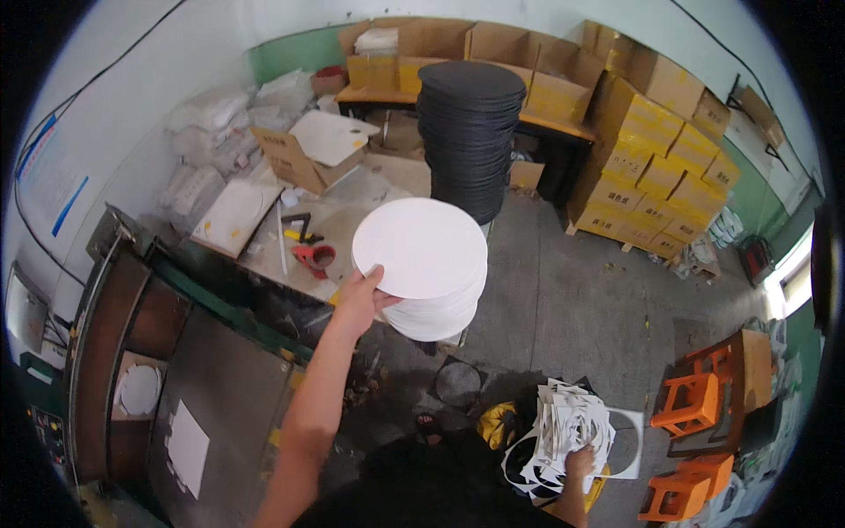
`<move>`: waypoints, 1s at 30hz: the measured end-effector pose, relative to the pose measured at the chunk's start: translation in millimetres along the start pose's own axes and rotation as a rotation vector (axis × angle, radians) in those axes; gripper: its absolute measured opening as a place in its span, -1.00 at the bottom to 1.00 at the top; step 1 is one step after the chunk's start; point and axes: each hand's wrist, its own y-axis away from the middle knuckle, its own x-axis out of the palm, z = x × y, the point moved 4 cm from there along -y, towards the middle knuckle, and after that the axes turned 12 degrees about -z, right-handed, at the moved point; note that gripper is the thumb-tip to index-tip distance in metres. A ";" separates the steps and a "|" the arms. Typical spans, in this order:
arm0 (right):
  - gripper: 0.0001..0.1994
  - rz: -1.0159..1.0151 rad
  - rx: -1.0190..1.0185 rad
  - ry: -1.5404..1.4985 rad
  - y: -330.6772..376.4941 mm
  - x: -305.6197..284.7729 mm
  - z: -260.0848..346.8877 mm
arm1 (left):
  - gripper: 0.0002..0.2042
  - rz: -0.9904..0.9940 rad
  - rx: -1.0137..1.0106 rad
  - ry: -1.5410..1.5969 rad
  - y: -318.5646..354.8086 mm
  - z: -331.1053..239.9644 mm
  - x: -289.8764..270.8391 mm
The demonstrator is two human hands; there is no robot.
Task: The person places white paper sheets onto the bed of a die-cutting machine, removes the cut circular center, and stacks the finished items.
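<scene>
My left hand (357,304) is at the near left edge of a tall stack of round white discs (421,246). Its thumb lies on the top disc and its fingers reach under the rim, closed on the edge. Low on the right, my right hand (578,463) is closed on a pile of white offcut sheets (568,422) with round holes cut out of them. Part of its fingers is hidden. The pile rests on something yellow and black near the floor. A tall stack of black discs (471,132) rises just beyond the white stack.
A worktable (387,176) holds a red tape dispenser (314,259) and an opened carton (290,163). Taped cartons (651,167) are piled at the back right. Orange stools (691,400) stand at the right. At the left is a machine with a flat dark bed (233,396) bearing white sheets (187,449).
</scene>
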 end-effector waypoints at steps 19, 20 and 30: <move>-0.79 1.289 -0.452 -0.286 90.0 75.0 317.3 | -0.63 -0.957 0.035 -1.030 331.7 168.1 -296.9; -0.80 1.246 -0.501 -0.252 89.1 70.7 333.7 | -0.63 -1.032 -0.121 -1.057 379.1 205.2 -307.9; -0.88 1.932 -0.395 0.160 265.3 91.6 423.4 | -0.82 -2.796 -0.143 0.014 843.2 478.8 -295.3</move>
